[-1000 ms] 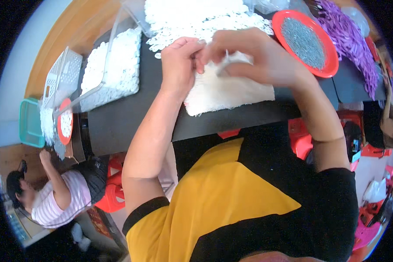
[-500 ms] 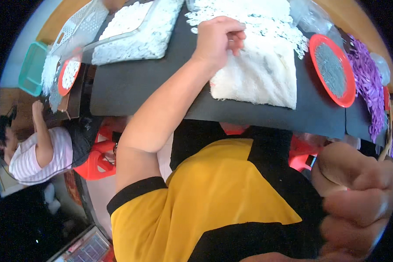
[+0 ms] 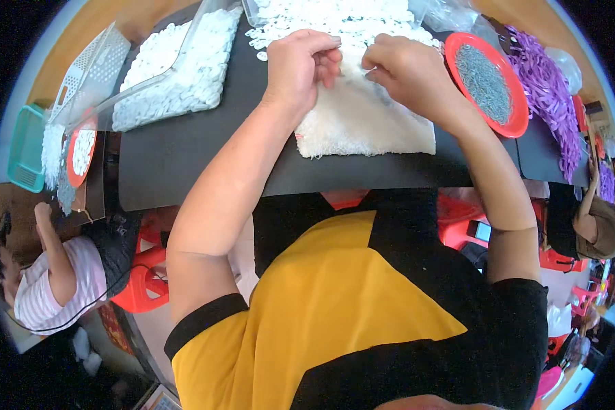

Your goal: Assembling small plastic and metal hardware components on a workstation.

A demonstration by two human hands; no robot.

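Observation:
A white towel-like cloth (image 3: pixel 369 133) lies on the dark table. My left hand (image 3: pixel 299 65) is over its far left corner, with thumb and forefinger pinched together and the other fingers curled. Just across from it, my right hand (image 3: pixel 413 74) hovers over the cloth's far right part, fingers bent into a pinch. Whatever either pinch holds is too small or hidden to make out. Beyond both hands spread many small white ring-shaped plastic pieces (image 3: pixel 321 15). To the right of my right hand, a red plate (image 3: pixel 515 130) holds a heap of small grey metal-looking pieces (image 3: pixel 484 83).
At left, a clear tray (image 3: pixel 178 61) is piled with white pieces, beside a white perforated basket (image 3: pixel 92 68) and a green bin (image 3: pixel 26 154). Purple strips (image 3: pixel 550 89) lie far right. A person in a striped shirt (image 3: pixel 65 283) sits at left, another person (image 3: pixel 598 225) at right.
My right hand has come up from the lower right, near the camera, to the cloth beside my left hand. My left hand stays pinched above the cloth. The whole view has shifted.

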